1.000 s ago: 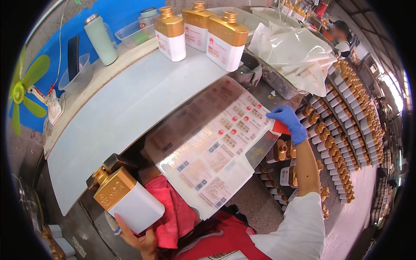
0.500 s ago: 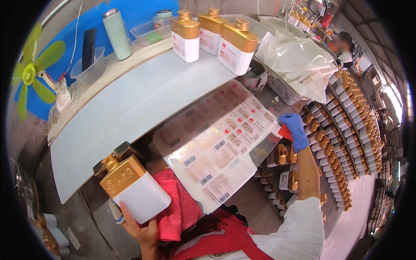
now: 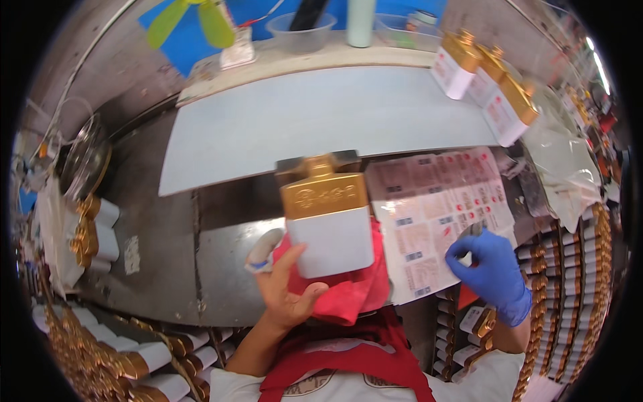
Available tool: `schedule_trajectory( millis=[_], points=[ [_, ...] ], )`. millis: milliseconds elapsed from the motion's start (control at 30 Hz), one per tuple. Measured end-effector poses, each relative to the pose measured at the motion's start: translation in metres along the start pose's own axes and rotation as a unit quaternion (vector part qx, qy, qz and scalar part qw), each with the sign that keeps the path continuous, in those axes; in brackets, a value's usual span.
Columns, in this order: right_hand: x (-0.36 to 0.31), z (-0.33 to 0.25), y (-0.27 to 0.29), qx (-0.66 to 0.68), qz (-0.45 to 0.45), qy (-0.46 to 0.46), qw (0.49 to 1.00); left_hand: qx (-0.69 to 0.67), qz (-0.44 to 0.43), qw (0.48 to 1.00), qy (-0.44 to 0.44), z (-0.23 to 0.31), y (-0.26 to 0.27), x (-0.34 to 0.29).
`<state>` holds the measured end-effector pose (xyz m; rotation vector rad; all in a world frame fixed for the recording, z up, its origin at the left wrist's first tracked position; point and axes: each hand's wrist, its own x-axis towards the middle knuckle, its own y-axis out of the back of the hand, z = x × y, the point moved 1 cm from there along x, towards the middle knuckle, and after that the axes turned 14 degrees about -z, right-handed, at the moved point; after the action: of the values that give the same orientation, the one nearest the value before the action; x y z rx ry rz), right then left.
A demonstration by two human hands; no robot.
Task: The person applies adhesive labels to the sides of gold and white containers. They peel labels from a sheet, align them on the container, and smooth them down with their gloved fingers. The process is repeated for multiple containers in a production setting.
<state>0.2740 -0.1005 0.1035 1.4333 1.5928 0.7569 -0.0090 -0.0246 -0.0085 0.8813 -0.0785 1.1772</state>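
Note:
A white bottle with a gold shoulder and neck (image 3: 328, 231) leans in front of me, its neck against a dark holder (image 3: 290, 167) and its lower part over a red cloth (image 3: 345, 298). My left hand (image 3: 295, 291), bare, grips its lower left corner, one finger along the side and the thumb near the bottom edge. Beside those fingers shows a small whitish pad-like piece (image 3: 264, 248). My right hand (image 3: 492, 268), in a blue glove, pinches thumb and forefinger together above a sheet of printed labels (image 3: 415, 234). What the pinch holds, if anything, is unclear.
Three gold-and-white bottles (image 3: 506, 110) stand at the right end of a pale board (image 3: 321, 110). Behind it are a plastic tub (image 3: 301, 33), a green flask (image 3: 360, 23) and a fan (image 3: 194, 17). Clear film (image 3: 559, 161) lies at right. Many bottles (image 3: 144, 358) line both sides.
My view has turned left. My right hand has come from the sheet's far right edge to over its nearer part, fingers now pinched. My left hand stays at the bottle.

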Motion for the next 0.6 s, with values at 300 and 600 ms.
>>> schedule_trajectory(
  millis=[300,600],
  points=[
    [0.069,-0.069,-0.039,0.275,-0.207,0.047,0.938,-0.193,-0.076,0.975,0.078,0.003,0.015,0.012],
    [0.082,-0.063,-0.066,0.157,-0.05,0.036,0.986,-0.061,-0.002,0.993,0.099,-0.005,0.0,0.022]
  ],
)
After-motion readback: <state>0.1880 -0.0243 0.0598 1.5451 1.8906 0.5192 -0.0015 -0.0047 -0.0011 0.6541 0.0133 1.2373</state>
